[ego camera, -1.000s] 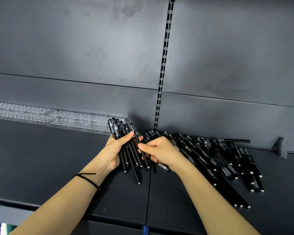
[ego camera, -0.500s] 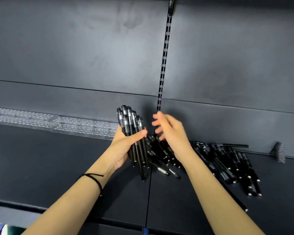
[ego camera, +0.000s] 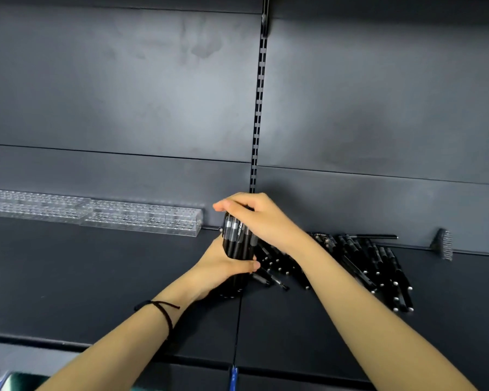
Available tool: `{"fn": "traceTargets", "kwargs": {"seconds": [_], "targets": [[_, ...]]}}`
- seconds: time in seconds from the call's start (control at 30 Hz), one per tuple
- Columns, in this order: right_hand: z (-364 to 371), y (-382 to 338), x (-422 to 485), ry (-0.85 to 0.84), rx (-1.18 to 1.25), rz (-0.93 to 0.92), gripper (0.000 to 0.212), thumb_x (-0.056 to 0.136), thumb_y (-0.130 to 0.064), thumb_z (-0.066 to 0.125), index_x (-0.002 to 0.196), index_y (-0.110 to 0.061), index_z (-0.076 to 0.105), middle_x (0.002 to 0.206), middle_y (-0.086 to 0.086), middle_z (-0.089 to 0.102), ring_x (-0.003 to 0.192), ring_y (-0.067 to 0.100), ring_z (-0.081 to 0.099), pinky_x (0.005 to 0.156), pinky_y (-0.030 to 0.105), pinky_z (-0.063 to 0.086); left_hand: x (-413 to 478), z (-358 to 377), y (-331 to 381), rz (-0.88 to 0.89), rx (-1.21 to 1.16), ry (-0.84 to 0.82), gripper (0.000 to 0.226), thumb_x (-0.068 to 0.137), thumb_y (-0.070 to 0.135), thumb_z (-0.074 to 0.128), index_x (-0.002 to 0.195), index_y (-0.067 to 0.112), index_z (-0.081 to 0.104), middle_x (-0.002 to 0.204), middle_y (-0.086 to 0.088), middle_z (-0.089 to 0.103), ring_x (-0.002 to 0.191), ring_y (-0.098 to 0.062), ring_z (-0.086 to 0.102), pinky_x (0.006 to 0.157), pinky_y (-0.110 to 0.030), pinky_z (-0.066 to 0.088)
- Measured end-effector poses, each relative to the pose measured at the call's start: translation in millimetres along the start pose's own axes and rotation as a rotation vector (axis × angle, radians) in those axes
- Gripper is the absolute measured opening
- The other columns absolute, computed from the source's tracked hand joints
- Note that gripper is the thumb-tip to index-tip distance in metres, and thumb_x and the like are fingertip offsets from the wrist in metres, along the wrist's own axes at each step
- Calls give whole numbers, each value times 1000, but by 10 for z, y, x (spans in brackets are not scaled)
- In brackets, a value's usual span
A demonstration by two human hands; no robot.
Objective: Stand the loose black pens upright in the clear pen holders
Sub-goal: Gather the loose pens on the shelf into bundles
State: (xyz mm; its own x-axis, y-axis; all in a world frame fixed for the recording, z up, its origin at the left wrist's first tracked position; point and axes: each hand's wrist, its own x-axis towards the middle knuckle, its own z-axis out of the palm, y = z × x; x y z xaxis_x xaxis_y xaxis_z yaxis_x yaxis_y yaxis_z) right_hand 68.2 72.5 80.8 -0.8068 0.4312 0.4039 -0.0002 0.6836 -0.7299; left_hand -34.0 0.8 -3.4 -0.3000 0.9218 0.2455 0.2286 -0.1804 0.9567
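Observation:
My left hand (ego camera: 223, 268) is wrapped around a bundle of black pens (ego camera: 236, 242), held upright with its lower end on the dark shelf. My right hand (ego camera: 259, 218) lies over the top of the bundle, fingers curled down on the pen ends. A heap of loose black pens (ego camera: 362, 262) lies flat on the shelf to the right, partly hidden behind my right forearm. Clear pen holders (ego camera: 141, 218) with rows of holes stand in a line along the back of the shelf to the left, with no pens in them.
The dark shelf (ego camera: 96, 277) runs under everything, its front edge near the bottom. A slotted upright rail (ego camera: 259, 108) climbs the back panel above my hands. A small dark bracket (ego camera: 442, 244) sits at the far right by the back wall.
My left hand has turned the bundle upright and set it down on the shelf. My right hand, open in the air before, has come down over the bundle's top.

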Motion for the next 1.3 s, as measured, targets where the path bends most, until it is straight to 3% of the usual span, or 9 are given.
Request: {"fn": "traceTargets", "kwargs": {"seconds": [0.1,0.2,0.3,0.4,0.5,0.63,0.93,1.17,1.3], "targets": [[-21,-37,13,12,-44,-114,23,98,-25,53,104,-18,74,106,-9,69,100,2,61,90,18,46,15,-23,35,31,-34,62,31,76,3,78,102,8,62,81,4,71,80,-10,68,72,-21,52],[5,53,51,-56,-289,-154,24,98,-27,54,103,-15,73,104,-7,67,97,7,61,92,31,47,-22,28,19,4,-26,18,22,78,1,76,95,3,62,74,1,69,73,-11,65,68,-21,49],[-31,91,45,-99,-292,-90,30,99,-35,50,119,-19,67,118,-8,65,109,5,57,101,29,43,-45,30,24,-28,-32,-19,19,80,-1,74,95,2,63,74,-8,69,72,-18,67,71,-28,54],[-134,137,-3,131,-189,-54,38,100,-40,44,135,-27,52,129,-11,56,123,3,44,104,22,33,-17,-20,51,-46,-157,51,15,82,-1,71,94,1,62,76,-14,67,67,-23,68,65,-33,57],[-178,414,-65,343,-136,109,26,98,-34,52,117,-22,64,115,-7,65,107,7,56,96,23,42,90,-109,54,-80,-386,205,9,86,0,66,88,7,60,71,-9,61,54,-18,60,54,-29,52],[-100,917,-179,183,-372,378,12,88,-29,63,88,-23,73,90,-5,72,89,14,66,86,32,52,203,-271,-6,-147,-550,306,10,90,20,66,87,15,58,62,-1,56,47,-14,53,48,-24,46],[94,962,-87,131,-650,488,22,83,-47,69,94,-28,72,98,-10,68,96,13,63,68,27,43,232,-353,-138,-207,-511,234,22,81,26,72,77,15,54,59,-2,52,42,-14,47,44,-25,43],[84,890,34,-18,-785,619,36,78,-53,72,88,-18,69,88,-4,68,91,19,65,68,29,46,253,-365,-153,-214,-503,257,21,86,25,70,75,15,55,61,-2,54,46,-15,49,47,-27,44],[33,836,22,-119,-765,654,37,77,-51,73,74,-18,58,70,-5,59,72,17,60,60,26,41,250,-362,-152,-216,-498,255,19,87,24,70,77,15,56,61,-2,54,46,-15,49,47,-26,45]]}}
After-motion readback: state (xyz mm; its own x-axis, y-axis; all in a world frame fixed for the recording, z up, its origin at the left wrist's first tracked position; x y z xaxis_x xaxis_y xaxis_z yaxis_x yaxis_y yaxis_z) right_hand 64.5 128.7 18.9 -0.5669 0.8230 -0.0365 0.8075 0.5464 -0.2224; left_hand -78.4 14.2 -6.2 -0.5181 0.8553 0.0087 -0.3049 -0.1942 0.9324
